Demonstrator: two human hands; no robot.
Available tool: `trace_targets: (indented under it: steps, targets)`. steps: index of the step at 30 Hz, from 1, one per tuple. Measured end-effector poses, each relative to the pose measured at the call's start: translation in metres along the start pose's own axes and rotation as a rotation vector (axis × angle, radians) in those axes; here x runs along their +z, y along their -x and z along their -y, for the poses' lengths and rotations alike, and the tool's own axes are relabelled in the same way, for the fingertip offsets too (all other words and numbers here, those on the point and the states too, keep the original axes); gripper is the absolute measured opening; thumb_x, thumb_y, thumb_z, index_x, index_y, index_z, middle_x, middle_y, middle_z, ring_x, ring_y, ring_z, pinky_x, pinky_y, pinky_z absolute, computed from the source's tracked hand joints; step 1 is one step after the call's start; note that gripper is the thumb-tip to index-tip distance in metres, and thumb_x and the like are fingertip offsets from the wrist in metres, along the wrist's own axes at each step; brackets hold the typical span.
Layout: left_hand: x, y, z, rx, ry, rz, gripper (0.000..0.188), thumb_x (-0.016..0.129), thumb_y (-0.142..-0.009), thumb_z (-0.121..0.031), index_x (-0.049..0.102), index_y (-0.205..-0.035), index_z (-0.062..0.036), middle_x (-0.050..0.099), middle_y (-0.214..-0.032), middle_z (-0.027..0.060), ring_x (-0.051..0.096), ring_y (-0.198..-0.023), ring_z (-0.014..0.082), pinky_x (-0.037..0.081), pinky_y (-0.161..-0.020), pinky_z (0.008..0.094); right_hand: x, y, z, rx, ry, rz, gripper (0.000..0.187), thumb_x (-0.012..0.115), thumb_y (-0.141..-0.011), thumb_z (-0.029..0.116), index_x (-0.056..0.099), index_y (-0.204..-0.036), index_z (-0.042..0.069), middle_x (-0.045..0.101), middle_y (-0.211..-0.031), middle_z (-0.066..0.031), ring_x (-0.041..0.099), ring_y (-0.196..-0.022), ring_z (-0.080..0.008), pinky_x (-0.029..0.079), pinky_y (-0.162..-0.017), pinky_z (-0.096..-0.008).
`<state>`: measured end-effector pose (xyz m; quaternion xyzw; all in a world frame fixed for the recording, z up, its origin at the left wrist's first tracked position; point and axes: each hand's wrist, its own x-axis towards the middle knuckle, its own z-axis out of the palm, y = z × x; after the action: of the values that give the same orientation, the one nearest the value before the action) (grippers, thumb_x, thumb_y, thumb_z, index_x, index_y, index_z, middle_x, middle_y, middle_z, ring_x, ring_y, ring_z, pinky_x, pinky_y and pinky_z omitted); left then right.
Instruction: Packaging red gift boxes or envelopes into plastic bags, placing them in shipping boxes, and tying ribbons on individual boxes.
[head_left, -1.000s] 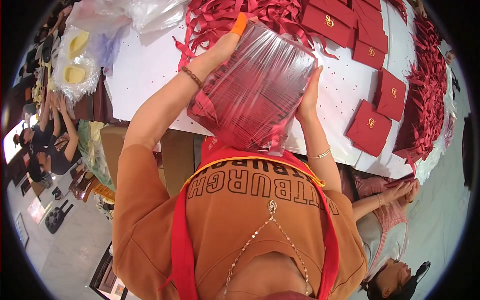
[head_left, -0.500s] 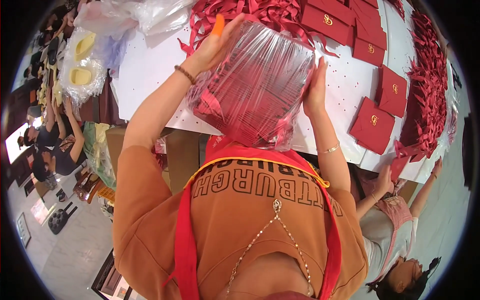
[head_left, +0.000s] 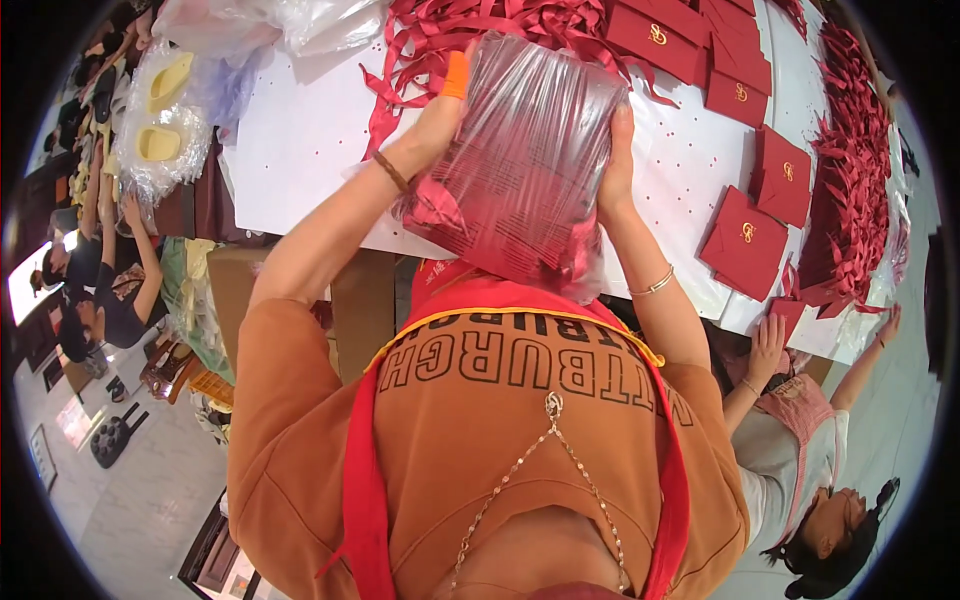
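Observation:
Between my two hands is a plastic-wrapped bundle [head_left: 525, 165], clear film stretched over a stack of dark red pieces with red ribbon showing at the lower corners. My left hand [head_left: 440, 122], with an orange finger cover, presses against its left side. Against the right side lies my right hand [head_left: 617, 165], palm inward and fingers pointing up the edge. The bundle is tilted over the table's near edge, close to my red apron [head_left: 500, 295]. What exactly the red pieces inside are is blurred by the shiny film.
Loose red ribbons [head_left: 410, 45] are heaped behind the bundle on the white table [head_left: 300, 150]. Red envelope-like pouches [head_left: 743, 243] and a long pile of ribboned pieces [head_left: 855, 190] lie to the right. Another person's hand [head_left: 768, 345] is at the right edge. Yellow shoes [head_left: 160, 142] in bubble wrap sit left.
Both hands have shifted position along the bundle's sides, the left one slightly lower and rightward. The film's creases look smoother now. At right, the other person's hands moved slightly.

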<state>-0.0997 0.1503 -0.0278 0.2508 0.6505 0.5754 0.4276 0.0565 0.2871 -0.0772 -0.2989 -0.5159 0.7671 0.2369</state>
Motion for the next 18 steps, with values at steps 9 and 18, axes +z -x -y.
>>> trace_targets:
  steps: [9, 18]
  targets:
    - [-0.038, 0.020, 0.053, -0.444, -0.267, -0.008, 0.061, 0.020, -0.090, -0.051, 0.025, -0.135, -0.0109, 0.051, -0.096, 0.0033, 0.049, -0.076, 0.0153, 0.041, -0.071, 0.0282, 0.007, 0.058, -0.008, 0.202, -0.018, -0.141, 0.068, 0.022, -0.089, 0.054, 0.012, -0.137, 0.007, 0.020, -0.139, -0.0074, 0.026, -0.124, -0.0206, 0.023, -0.102, -0.0327]
    - [-0.018, 0.018, 0.039, -0.318, -0.309, -0.156, 0.058, 0.022, -0.091, -0.049, 0.031, -0.130, -0.0081, 0.050, -0.084, 0.0042, 0.046, -0.076, 0.0129, 0.037, -0.068, 0.0250, -0.001, 0.054, -0.017, 0.360, -0.154, -0.095, 0.068, 0.027, -0.088, 0.055, 0.014, -0.137, 0.009, 0.028, -0.134, -0.0073, 0.033, -0.120, -0.0202, 0.026, -0.099, -0.0336]
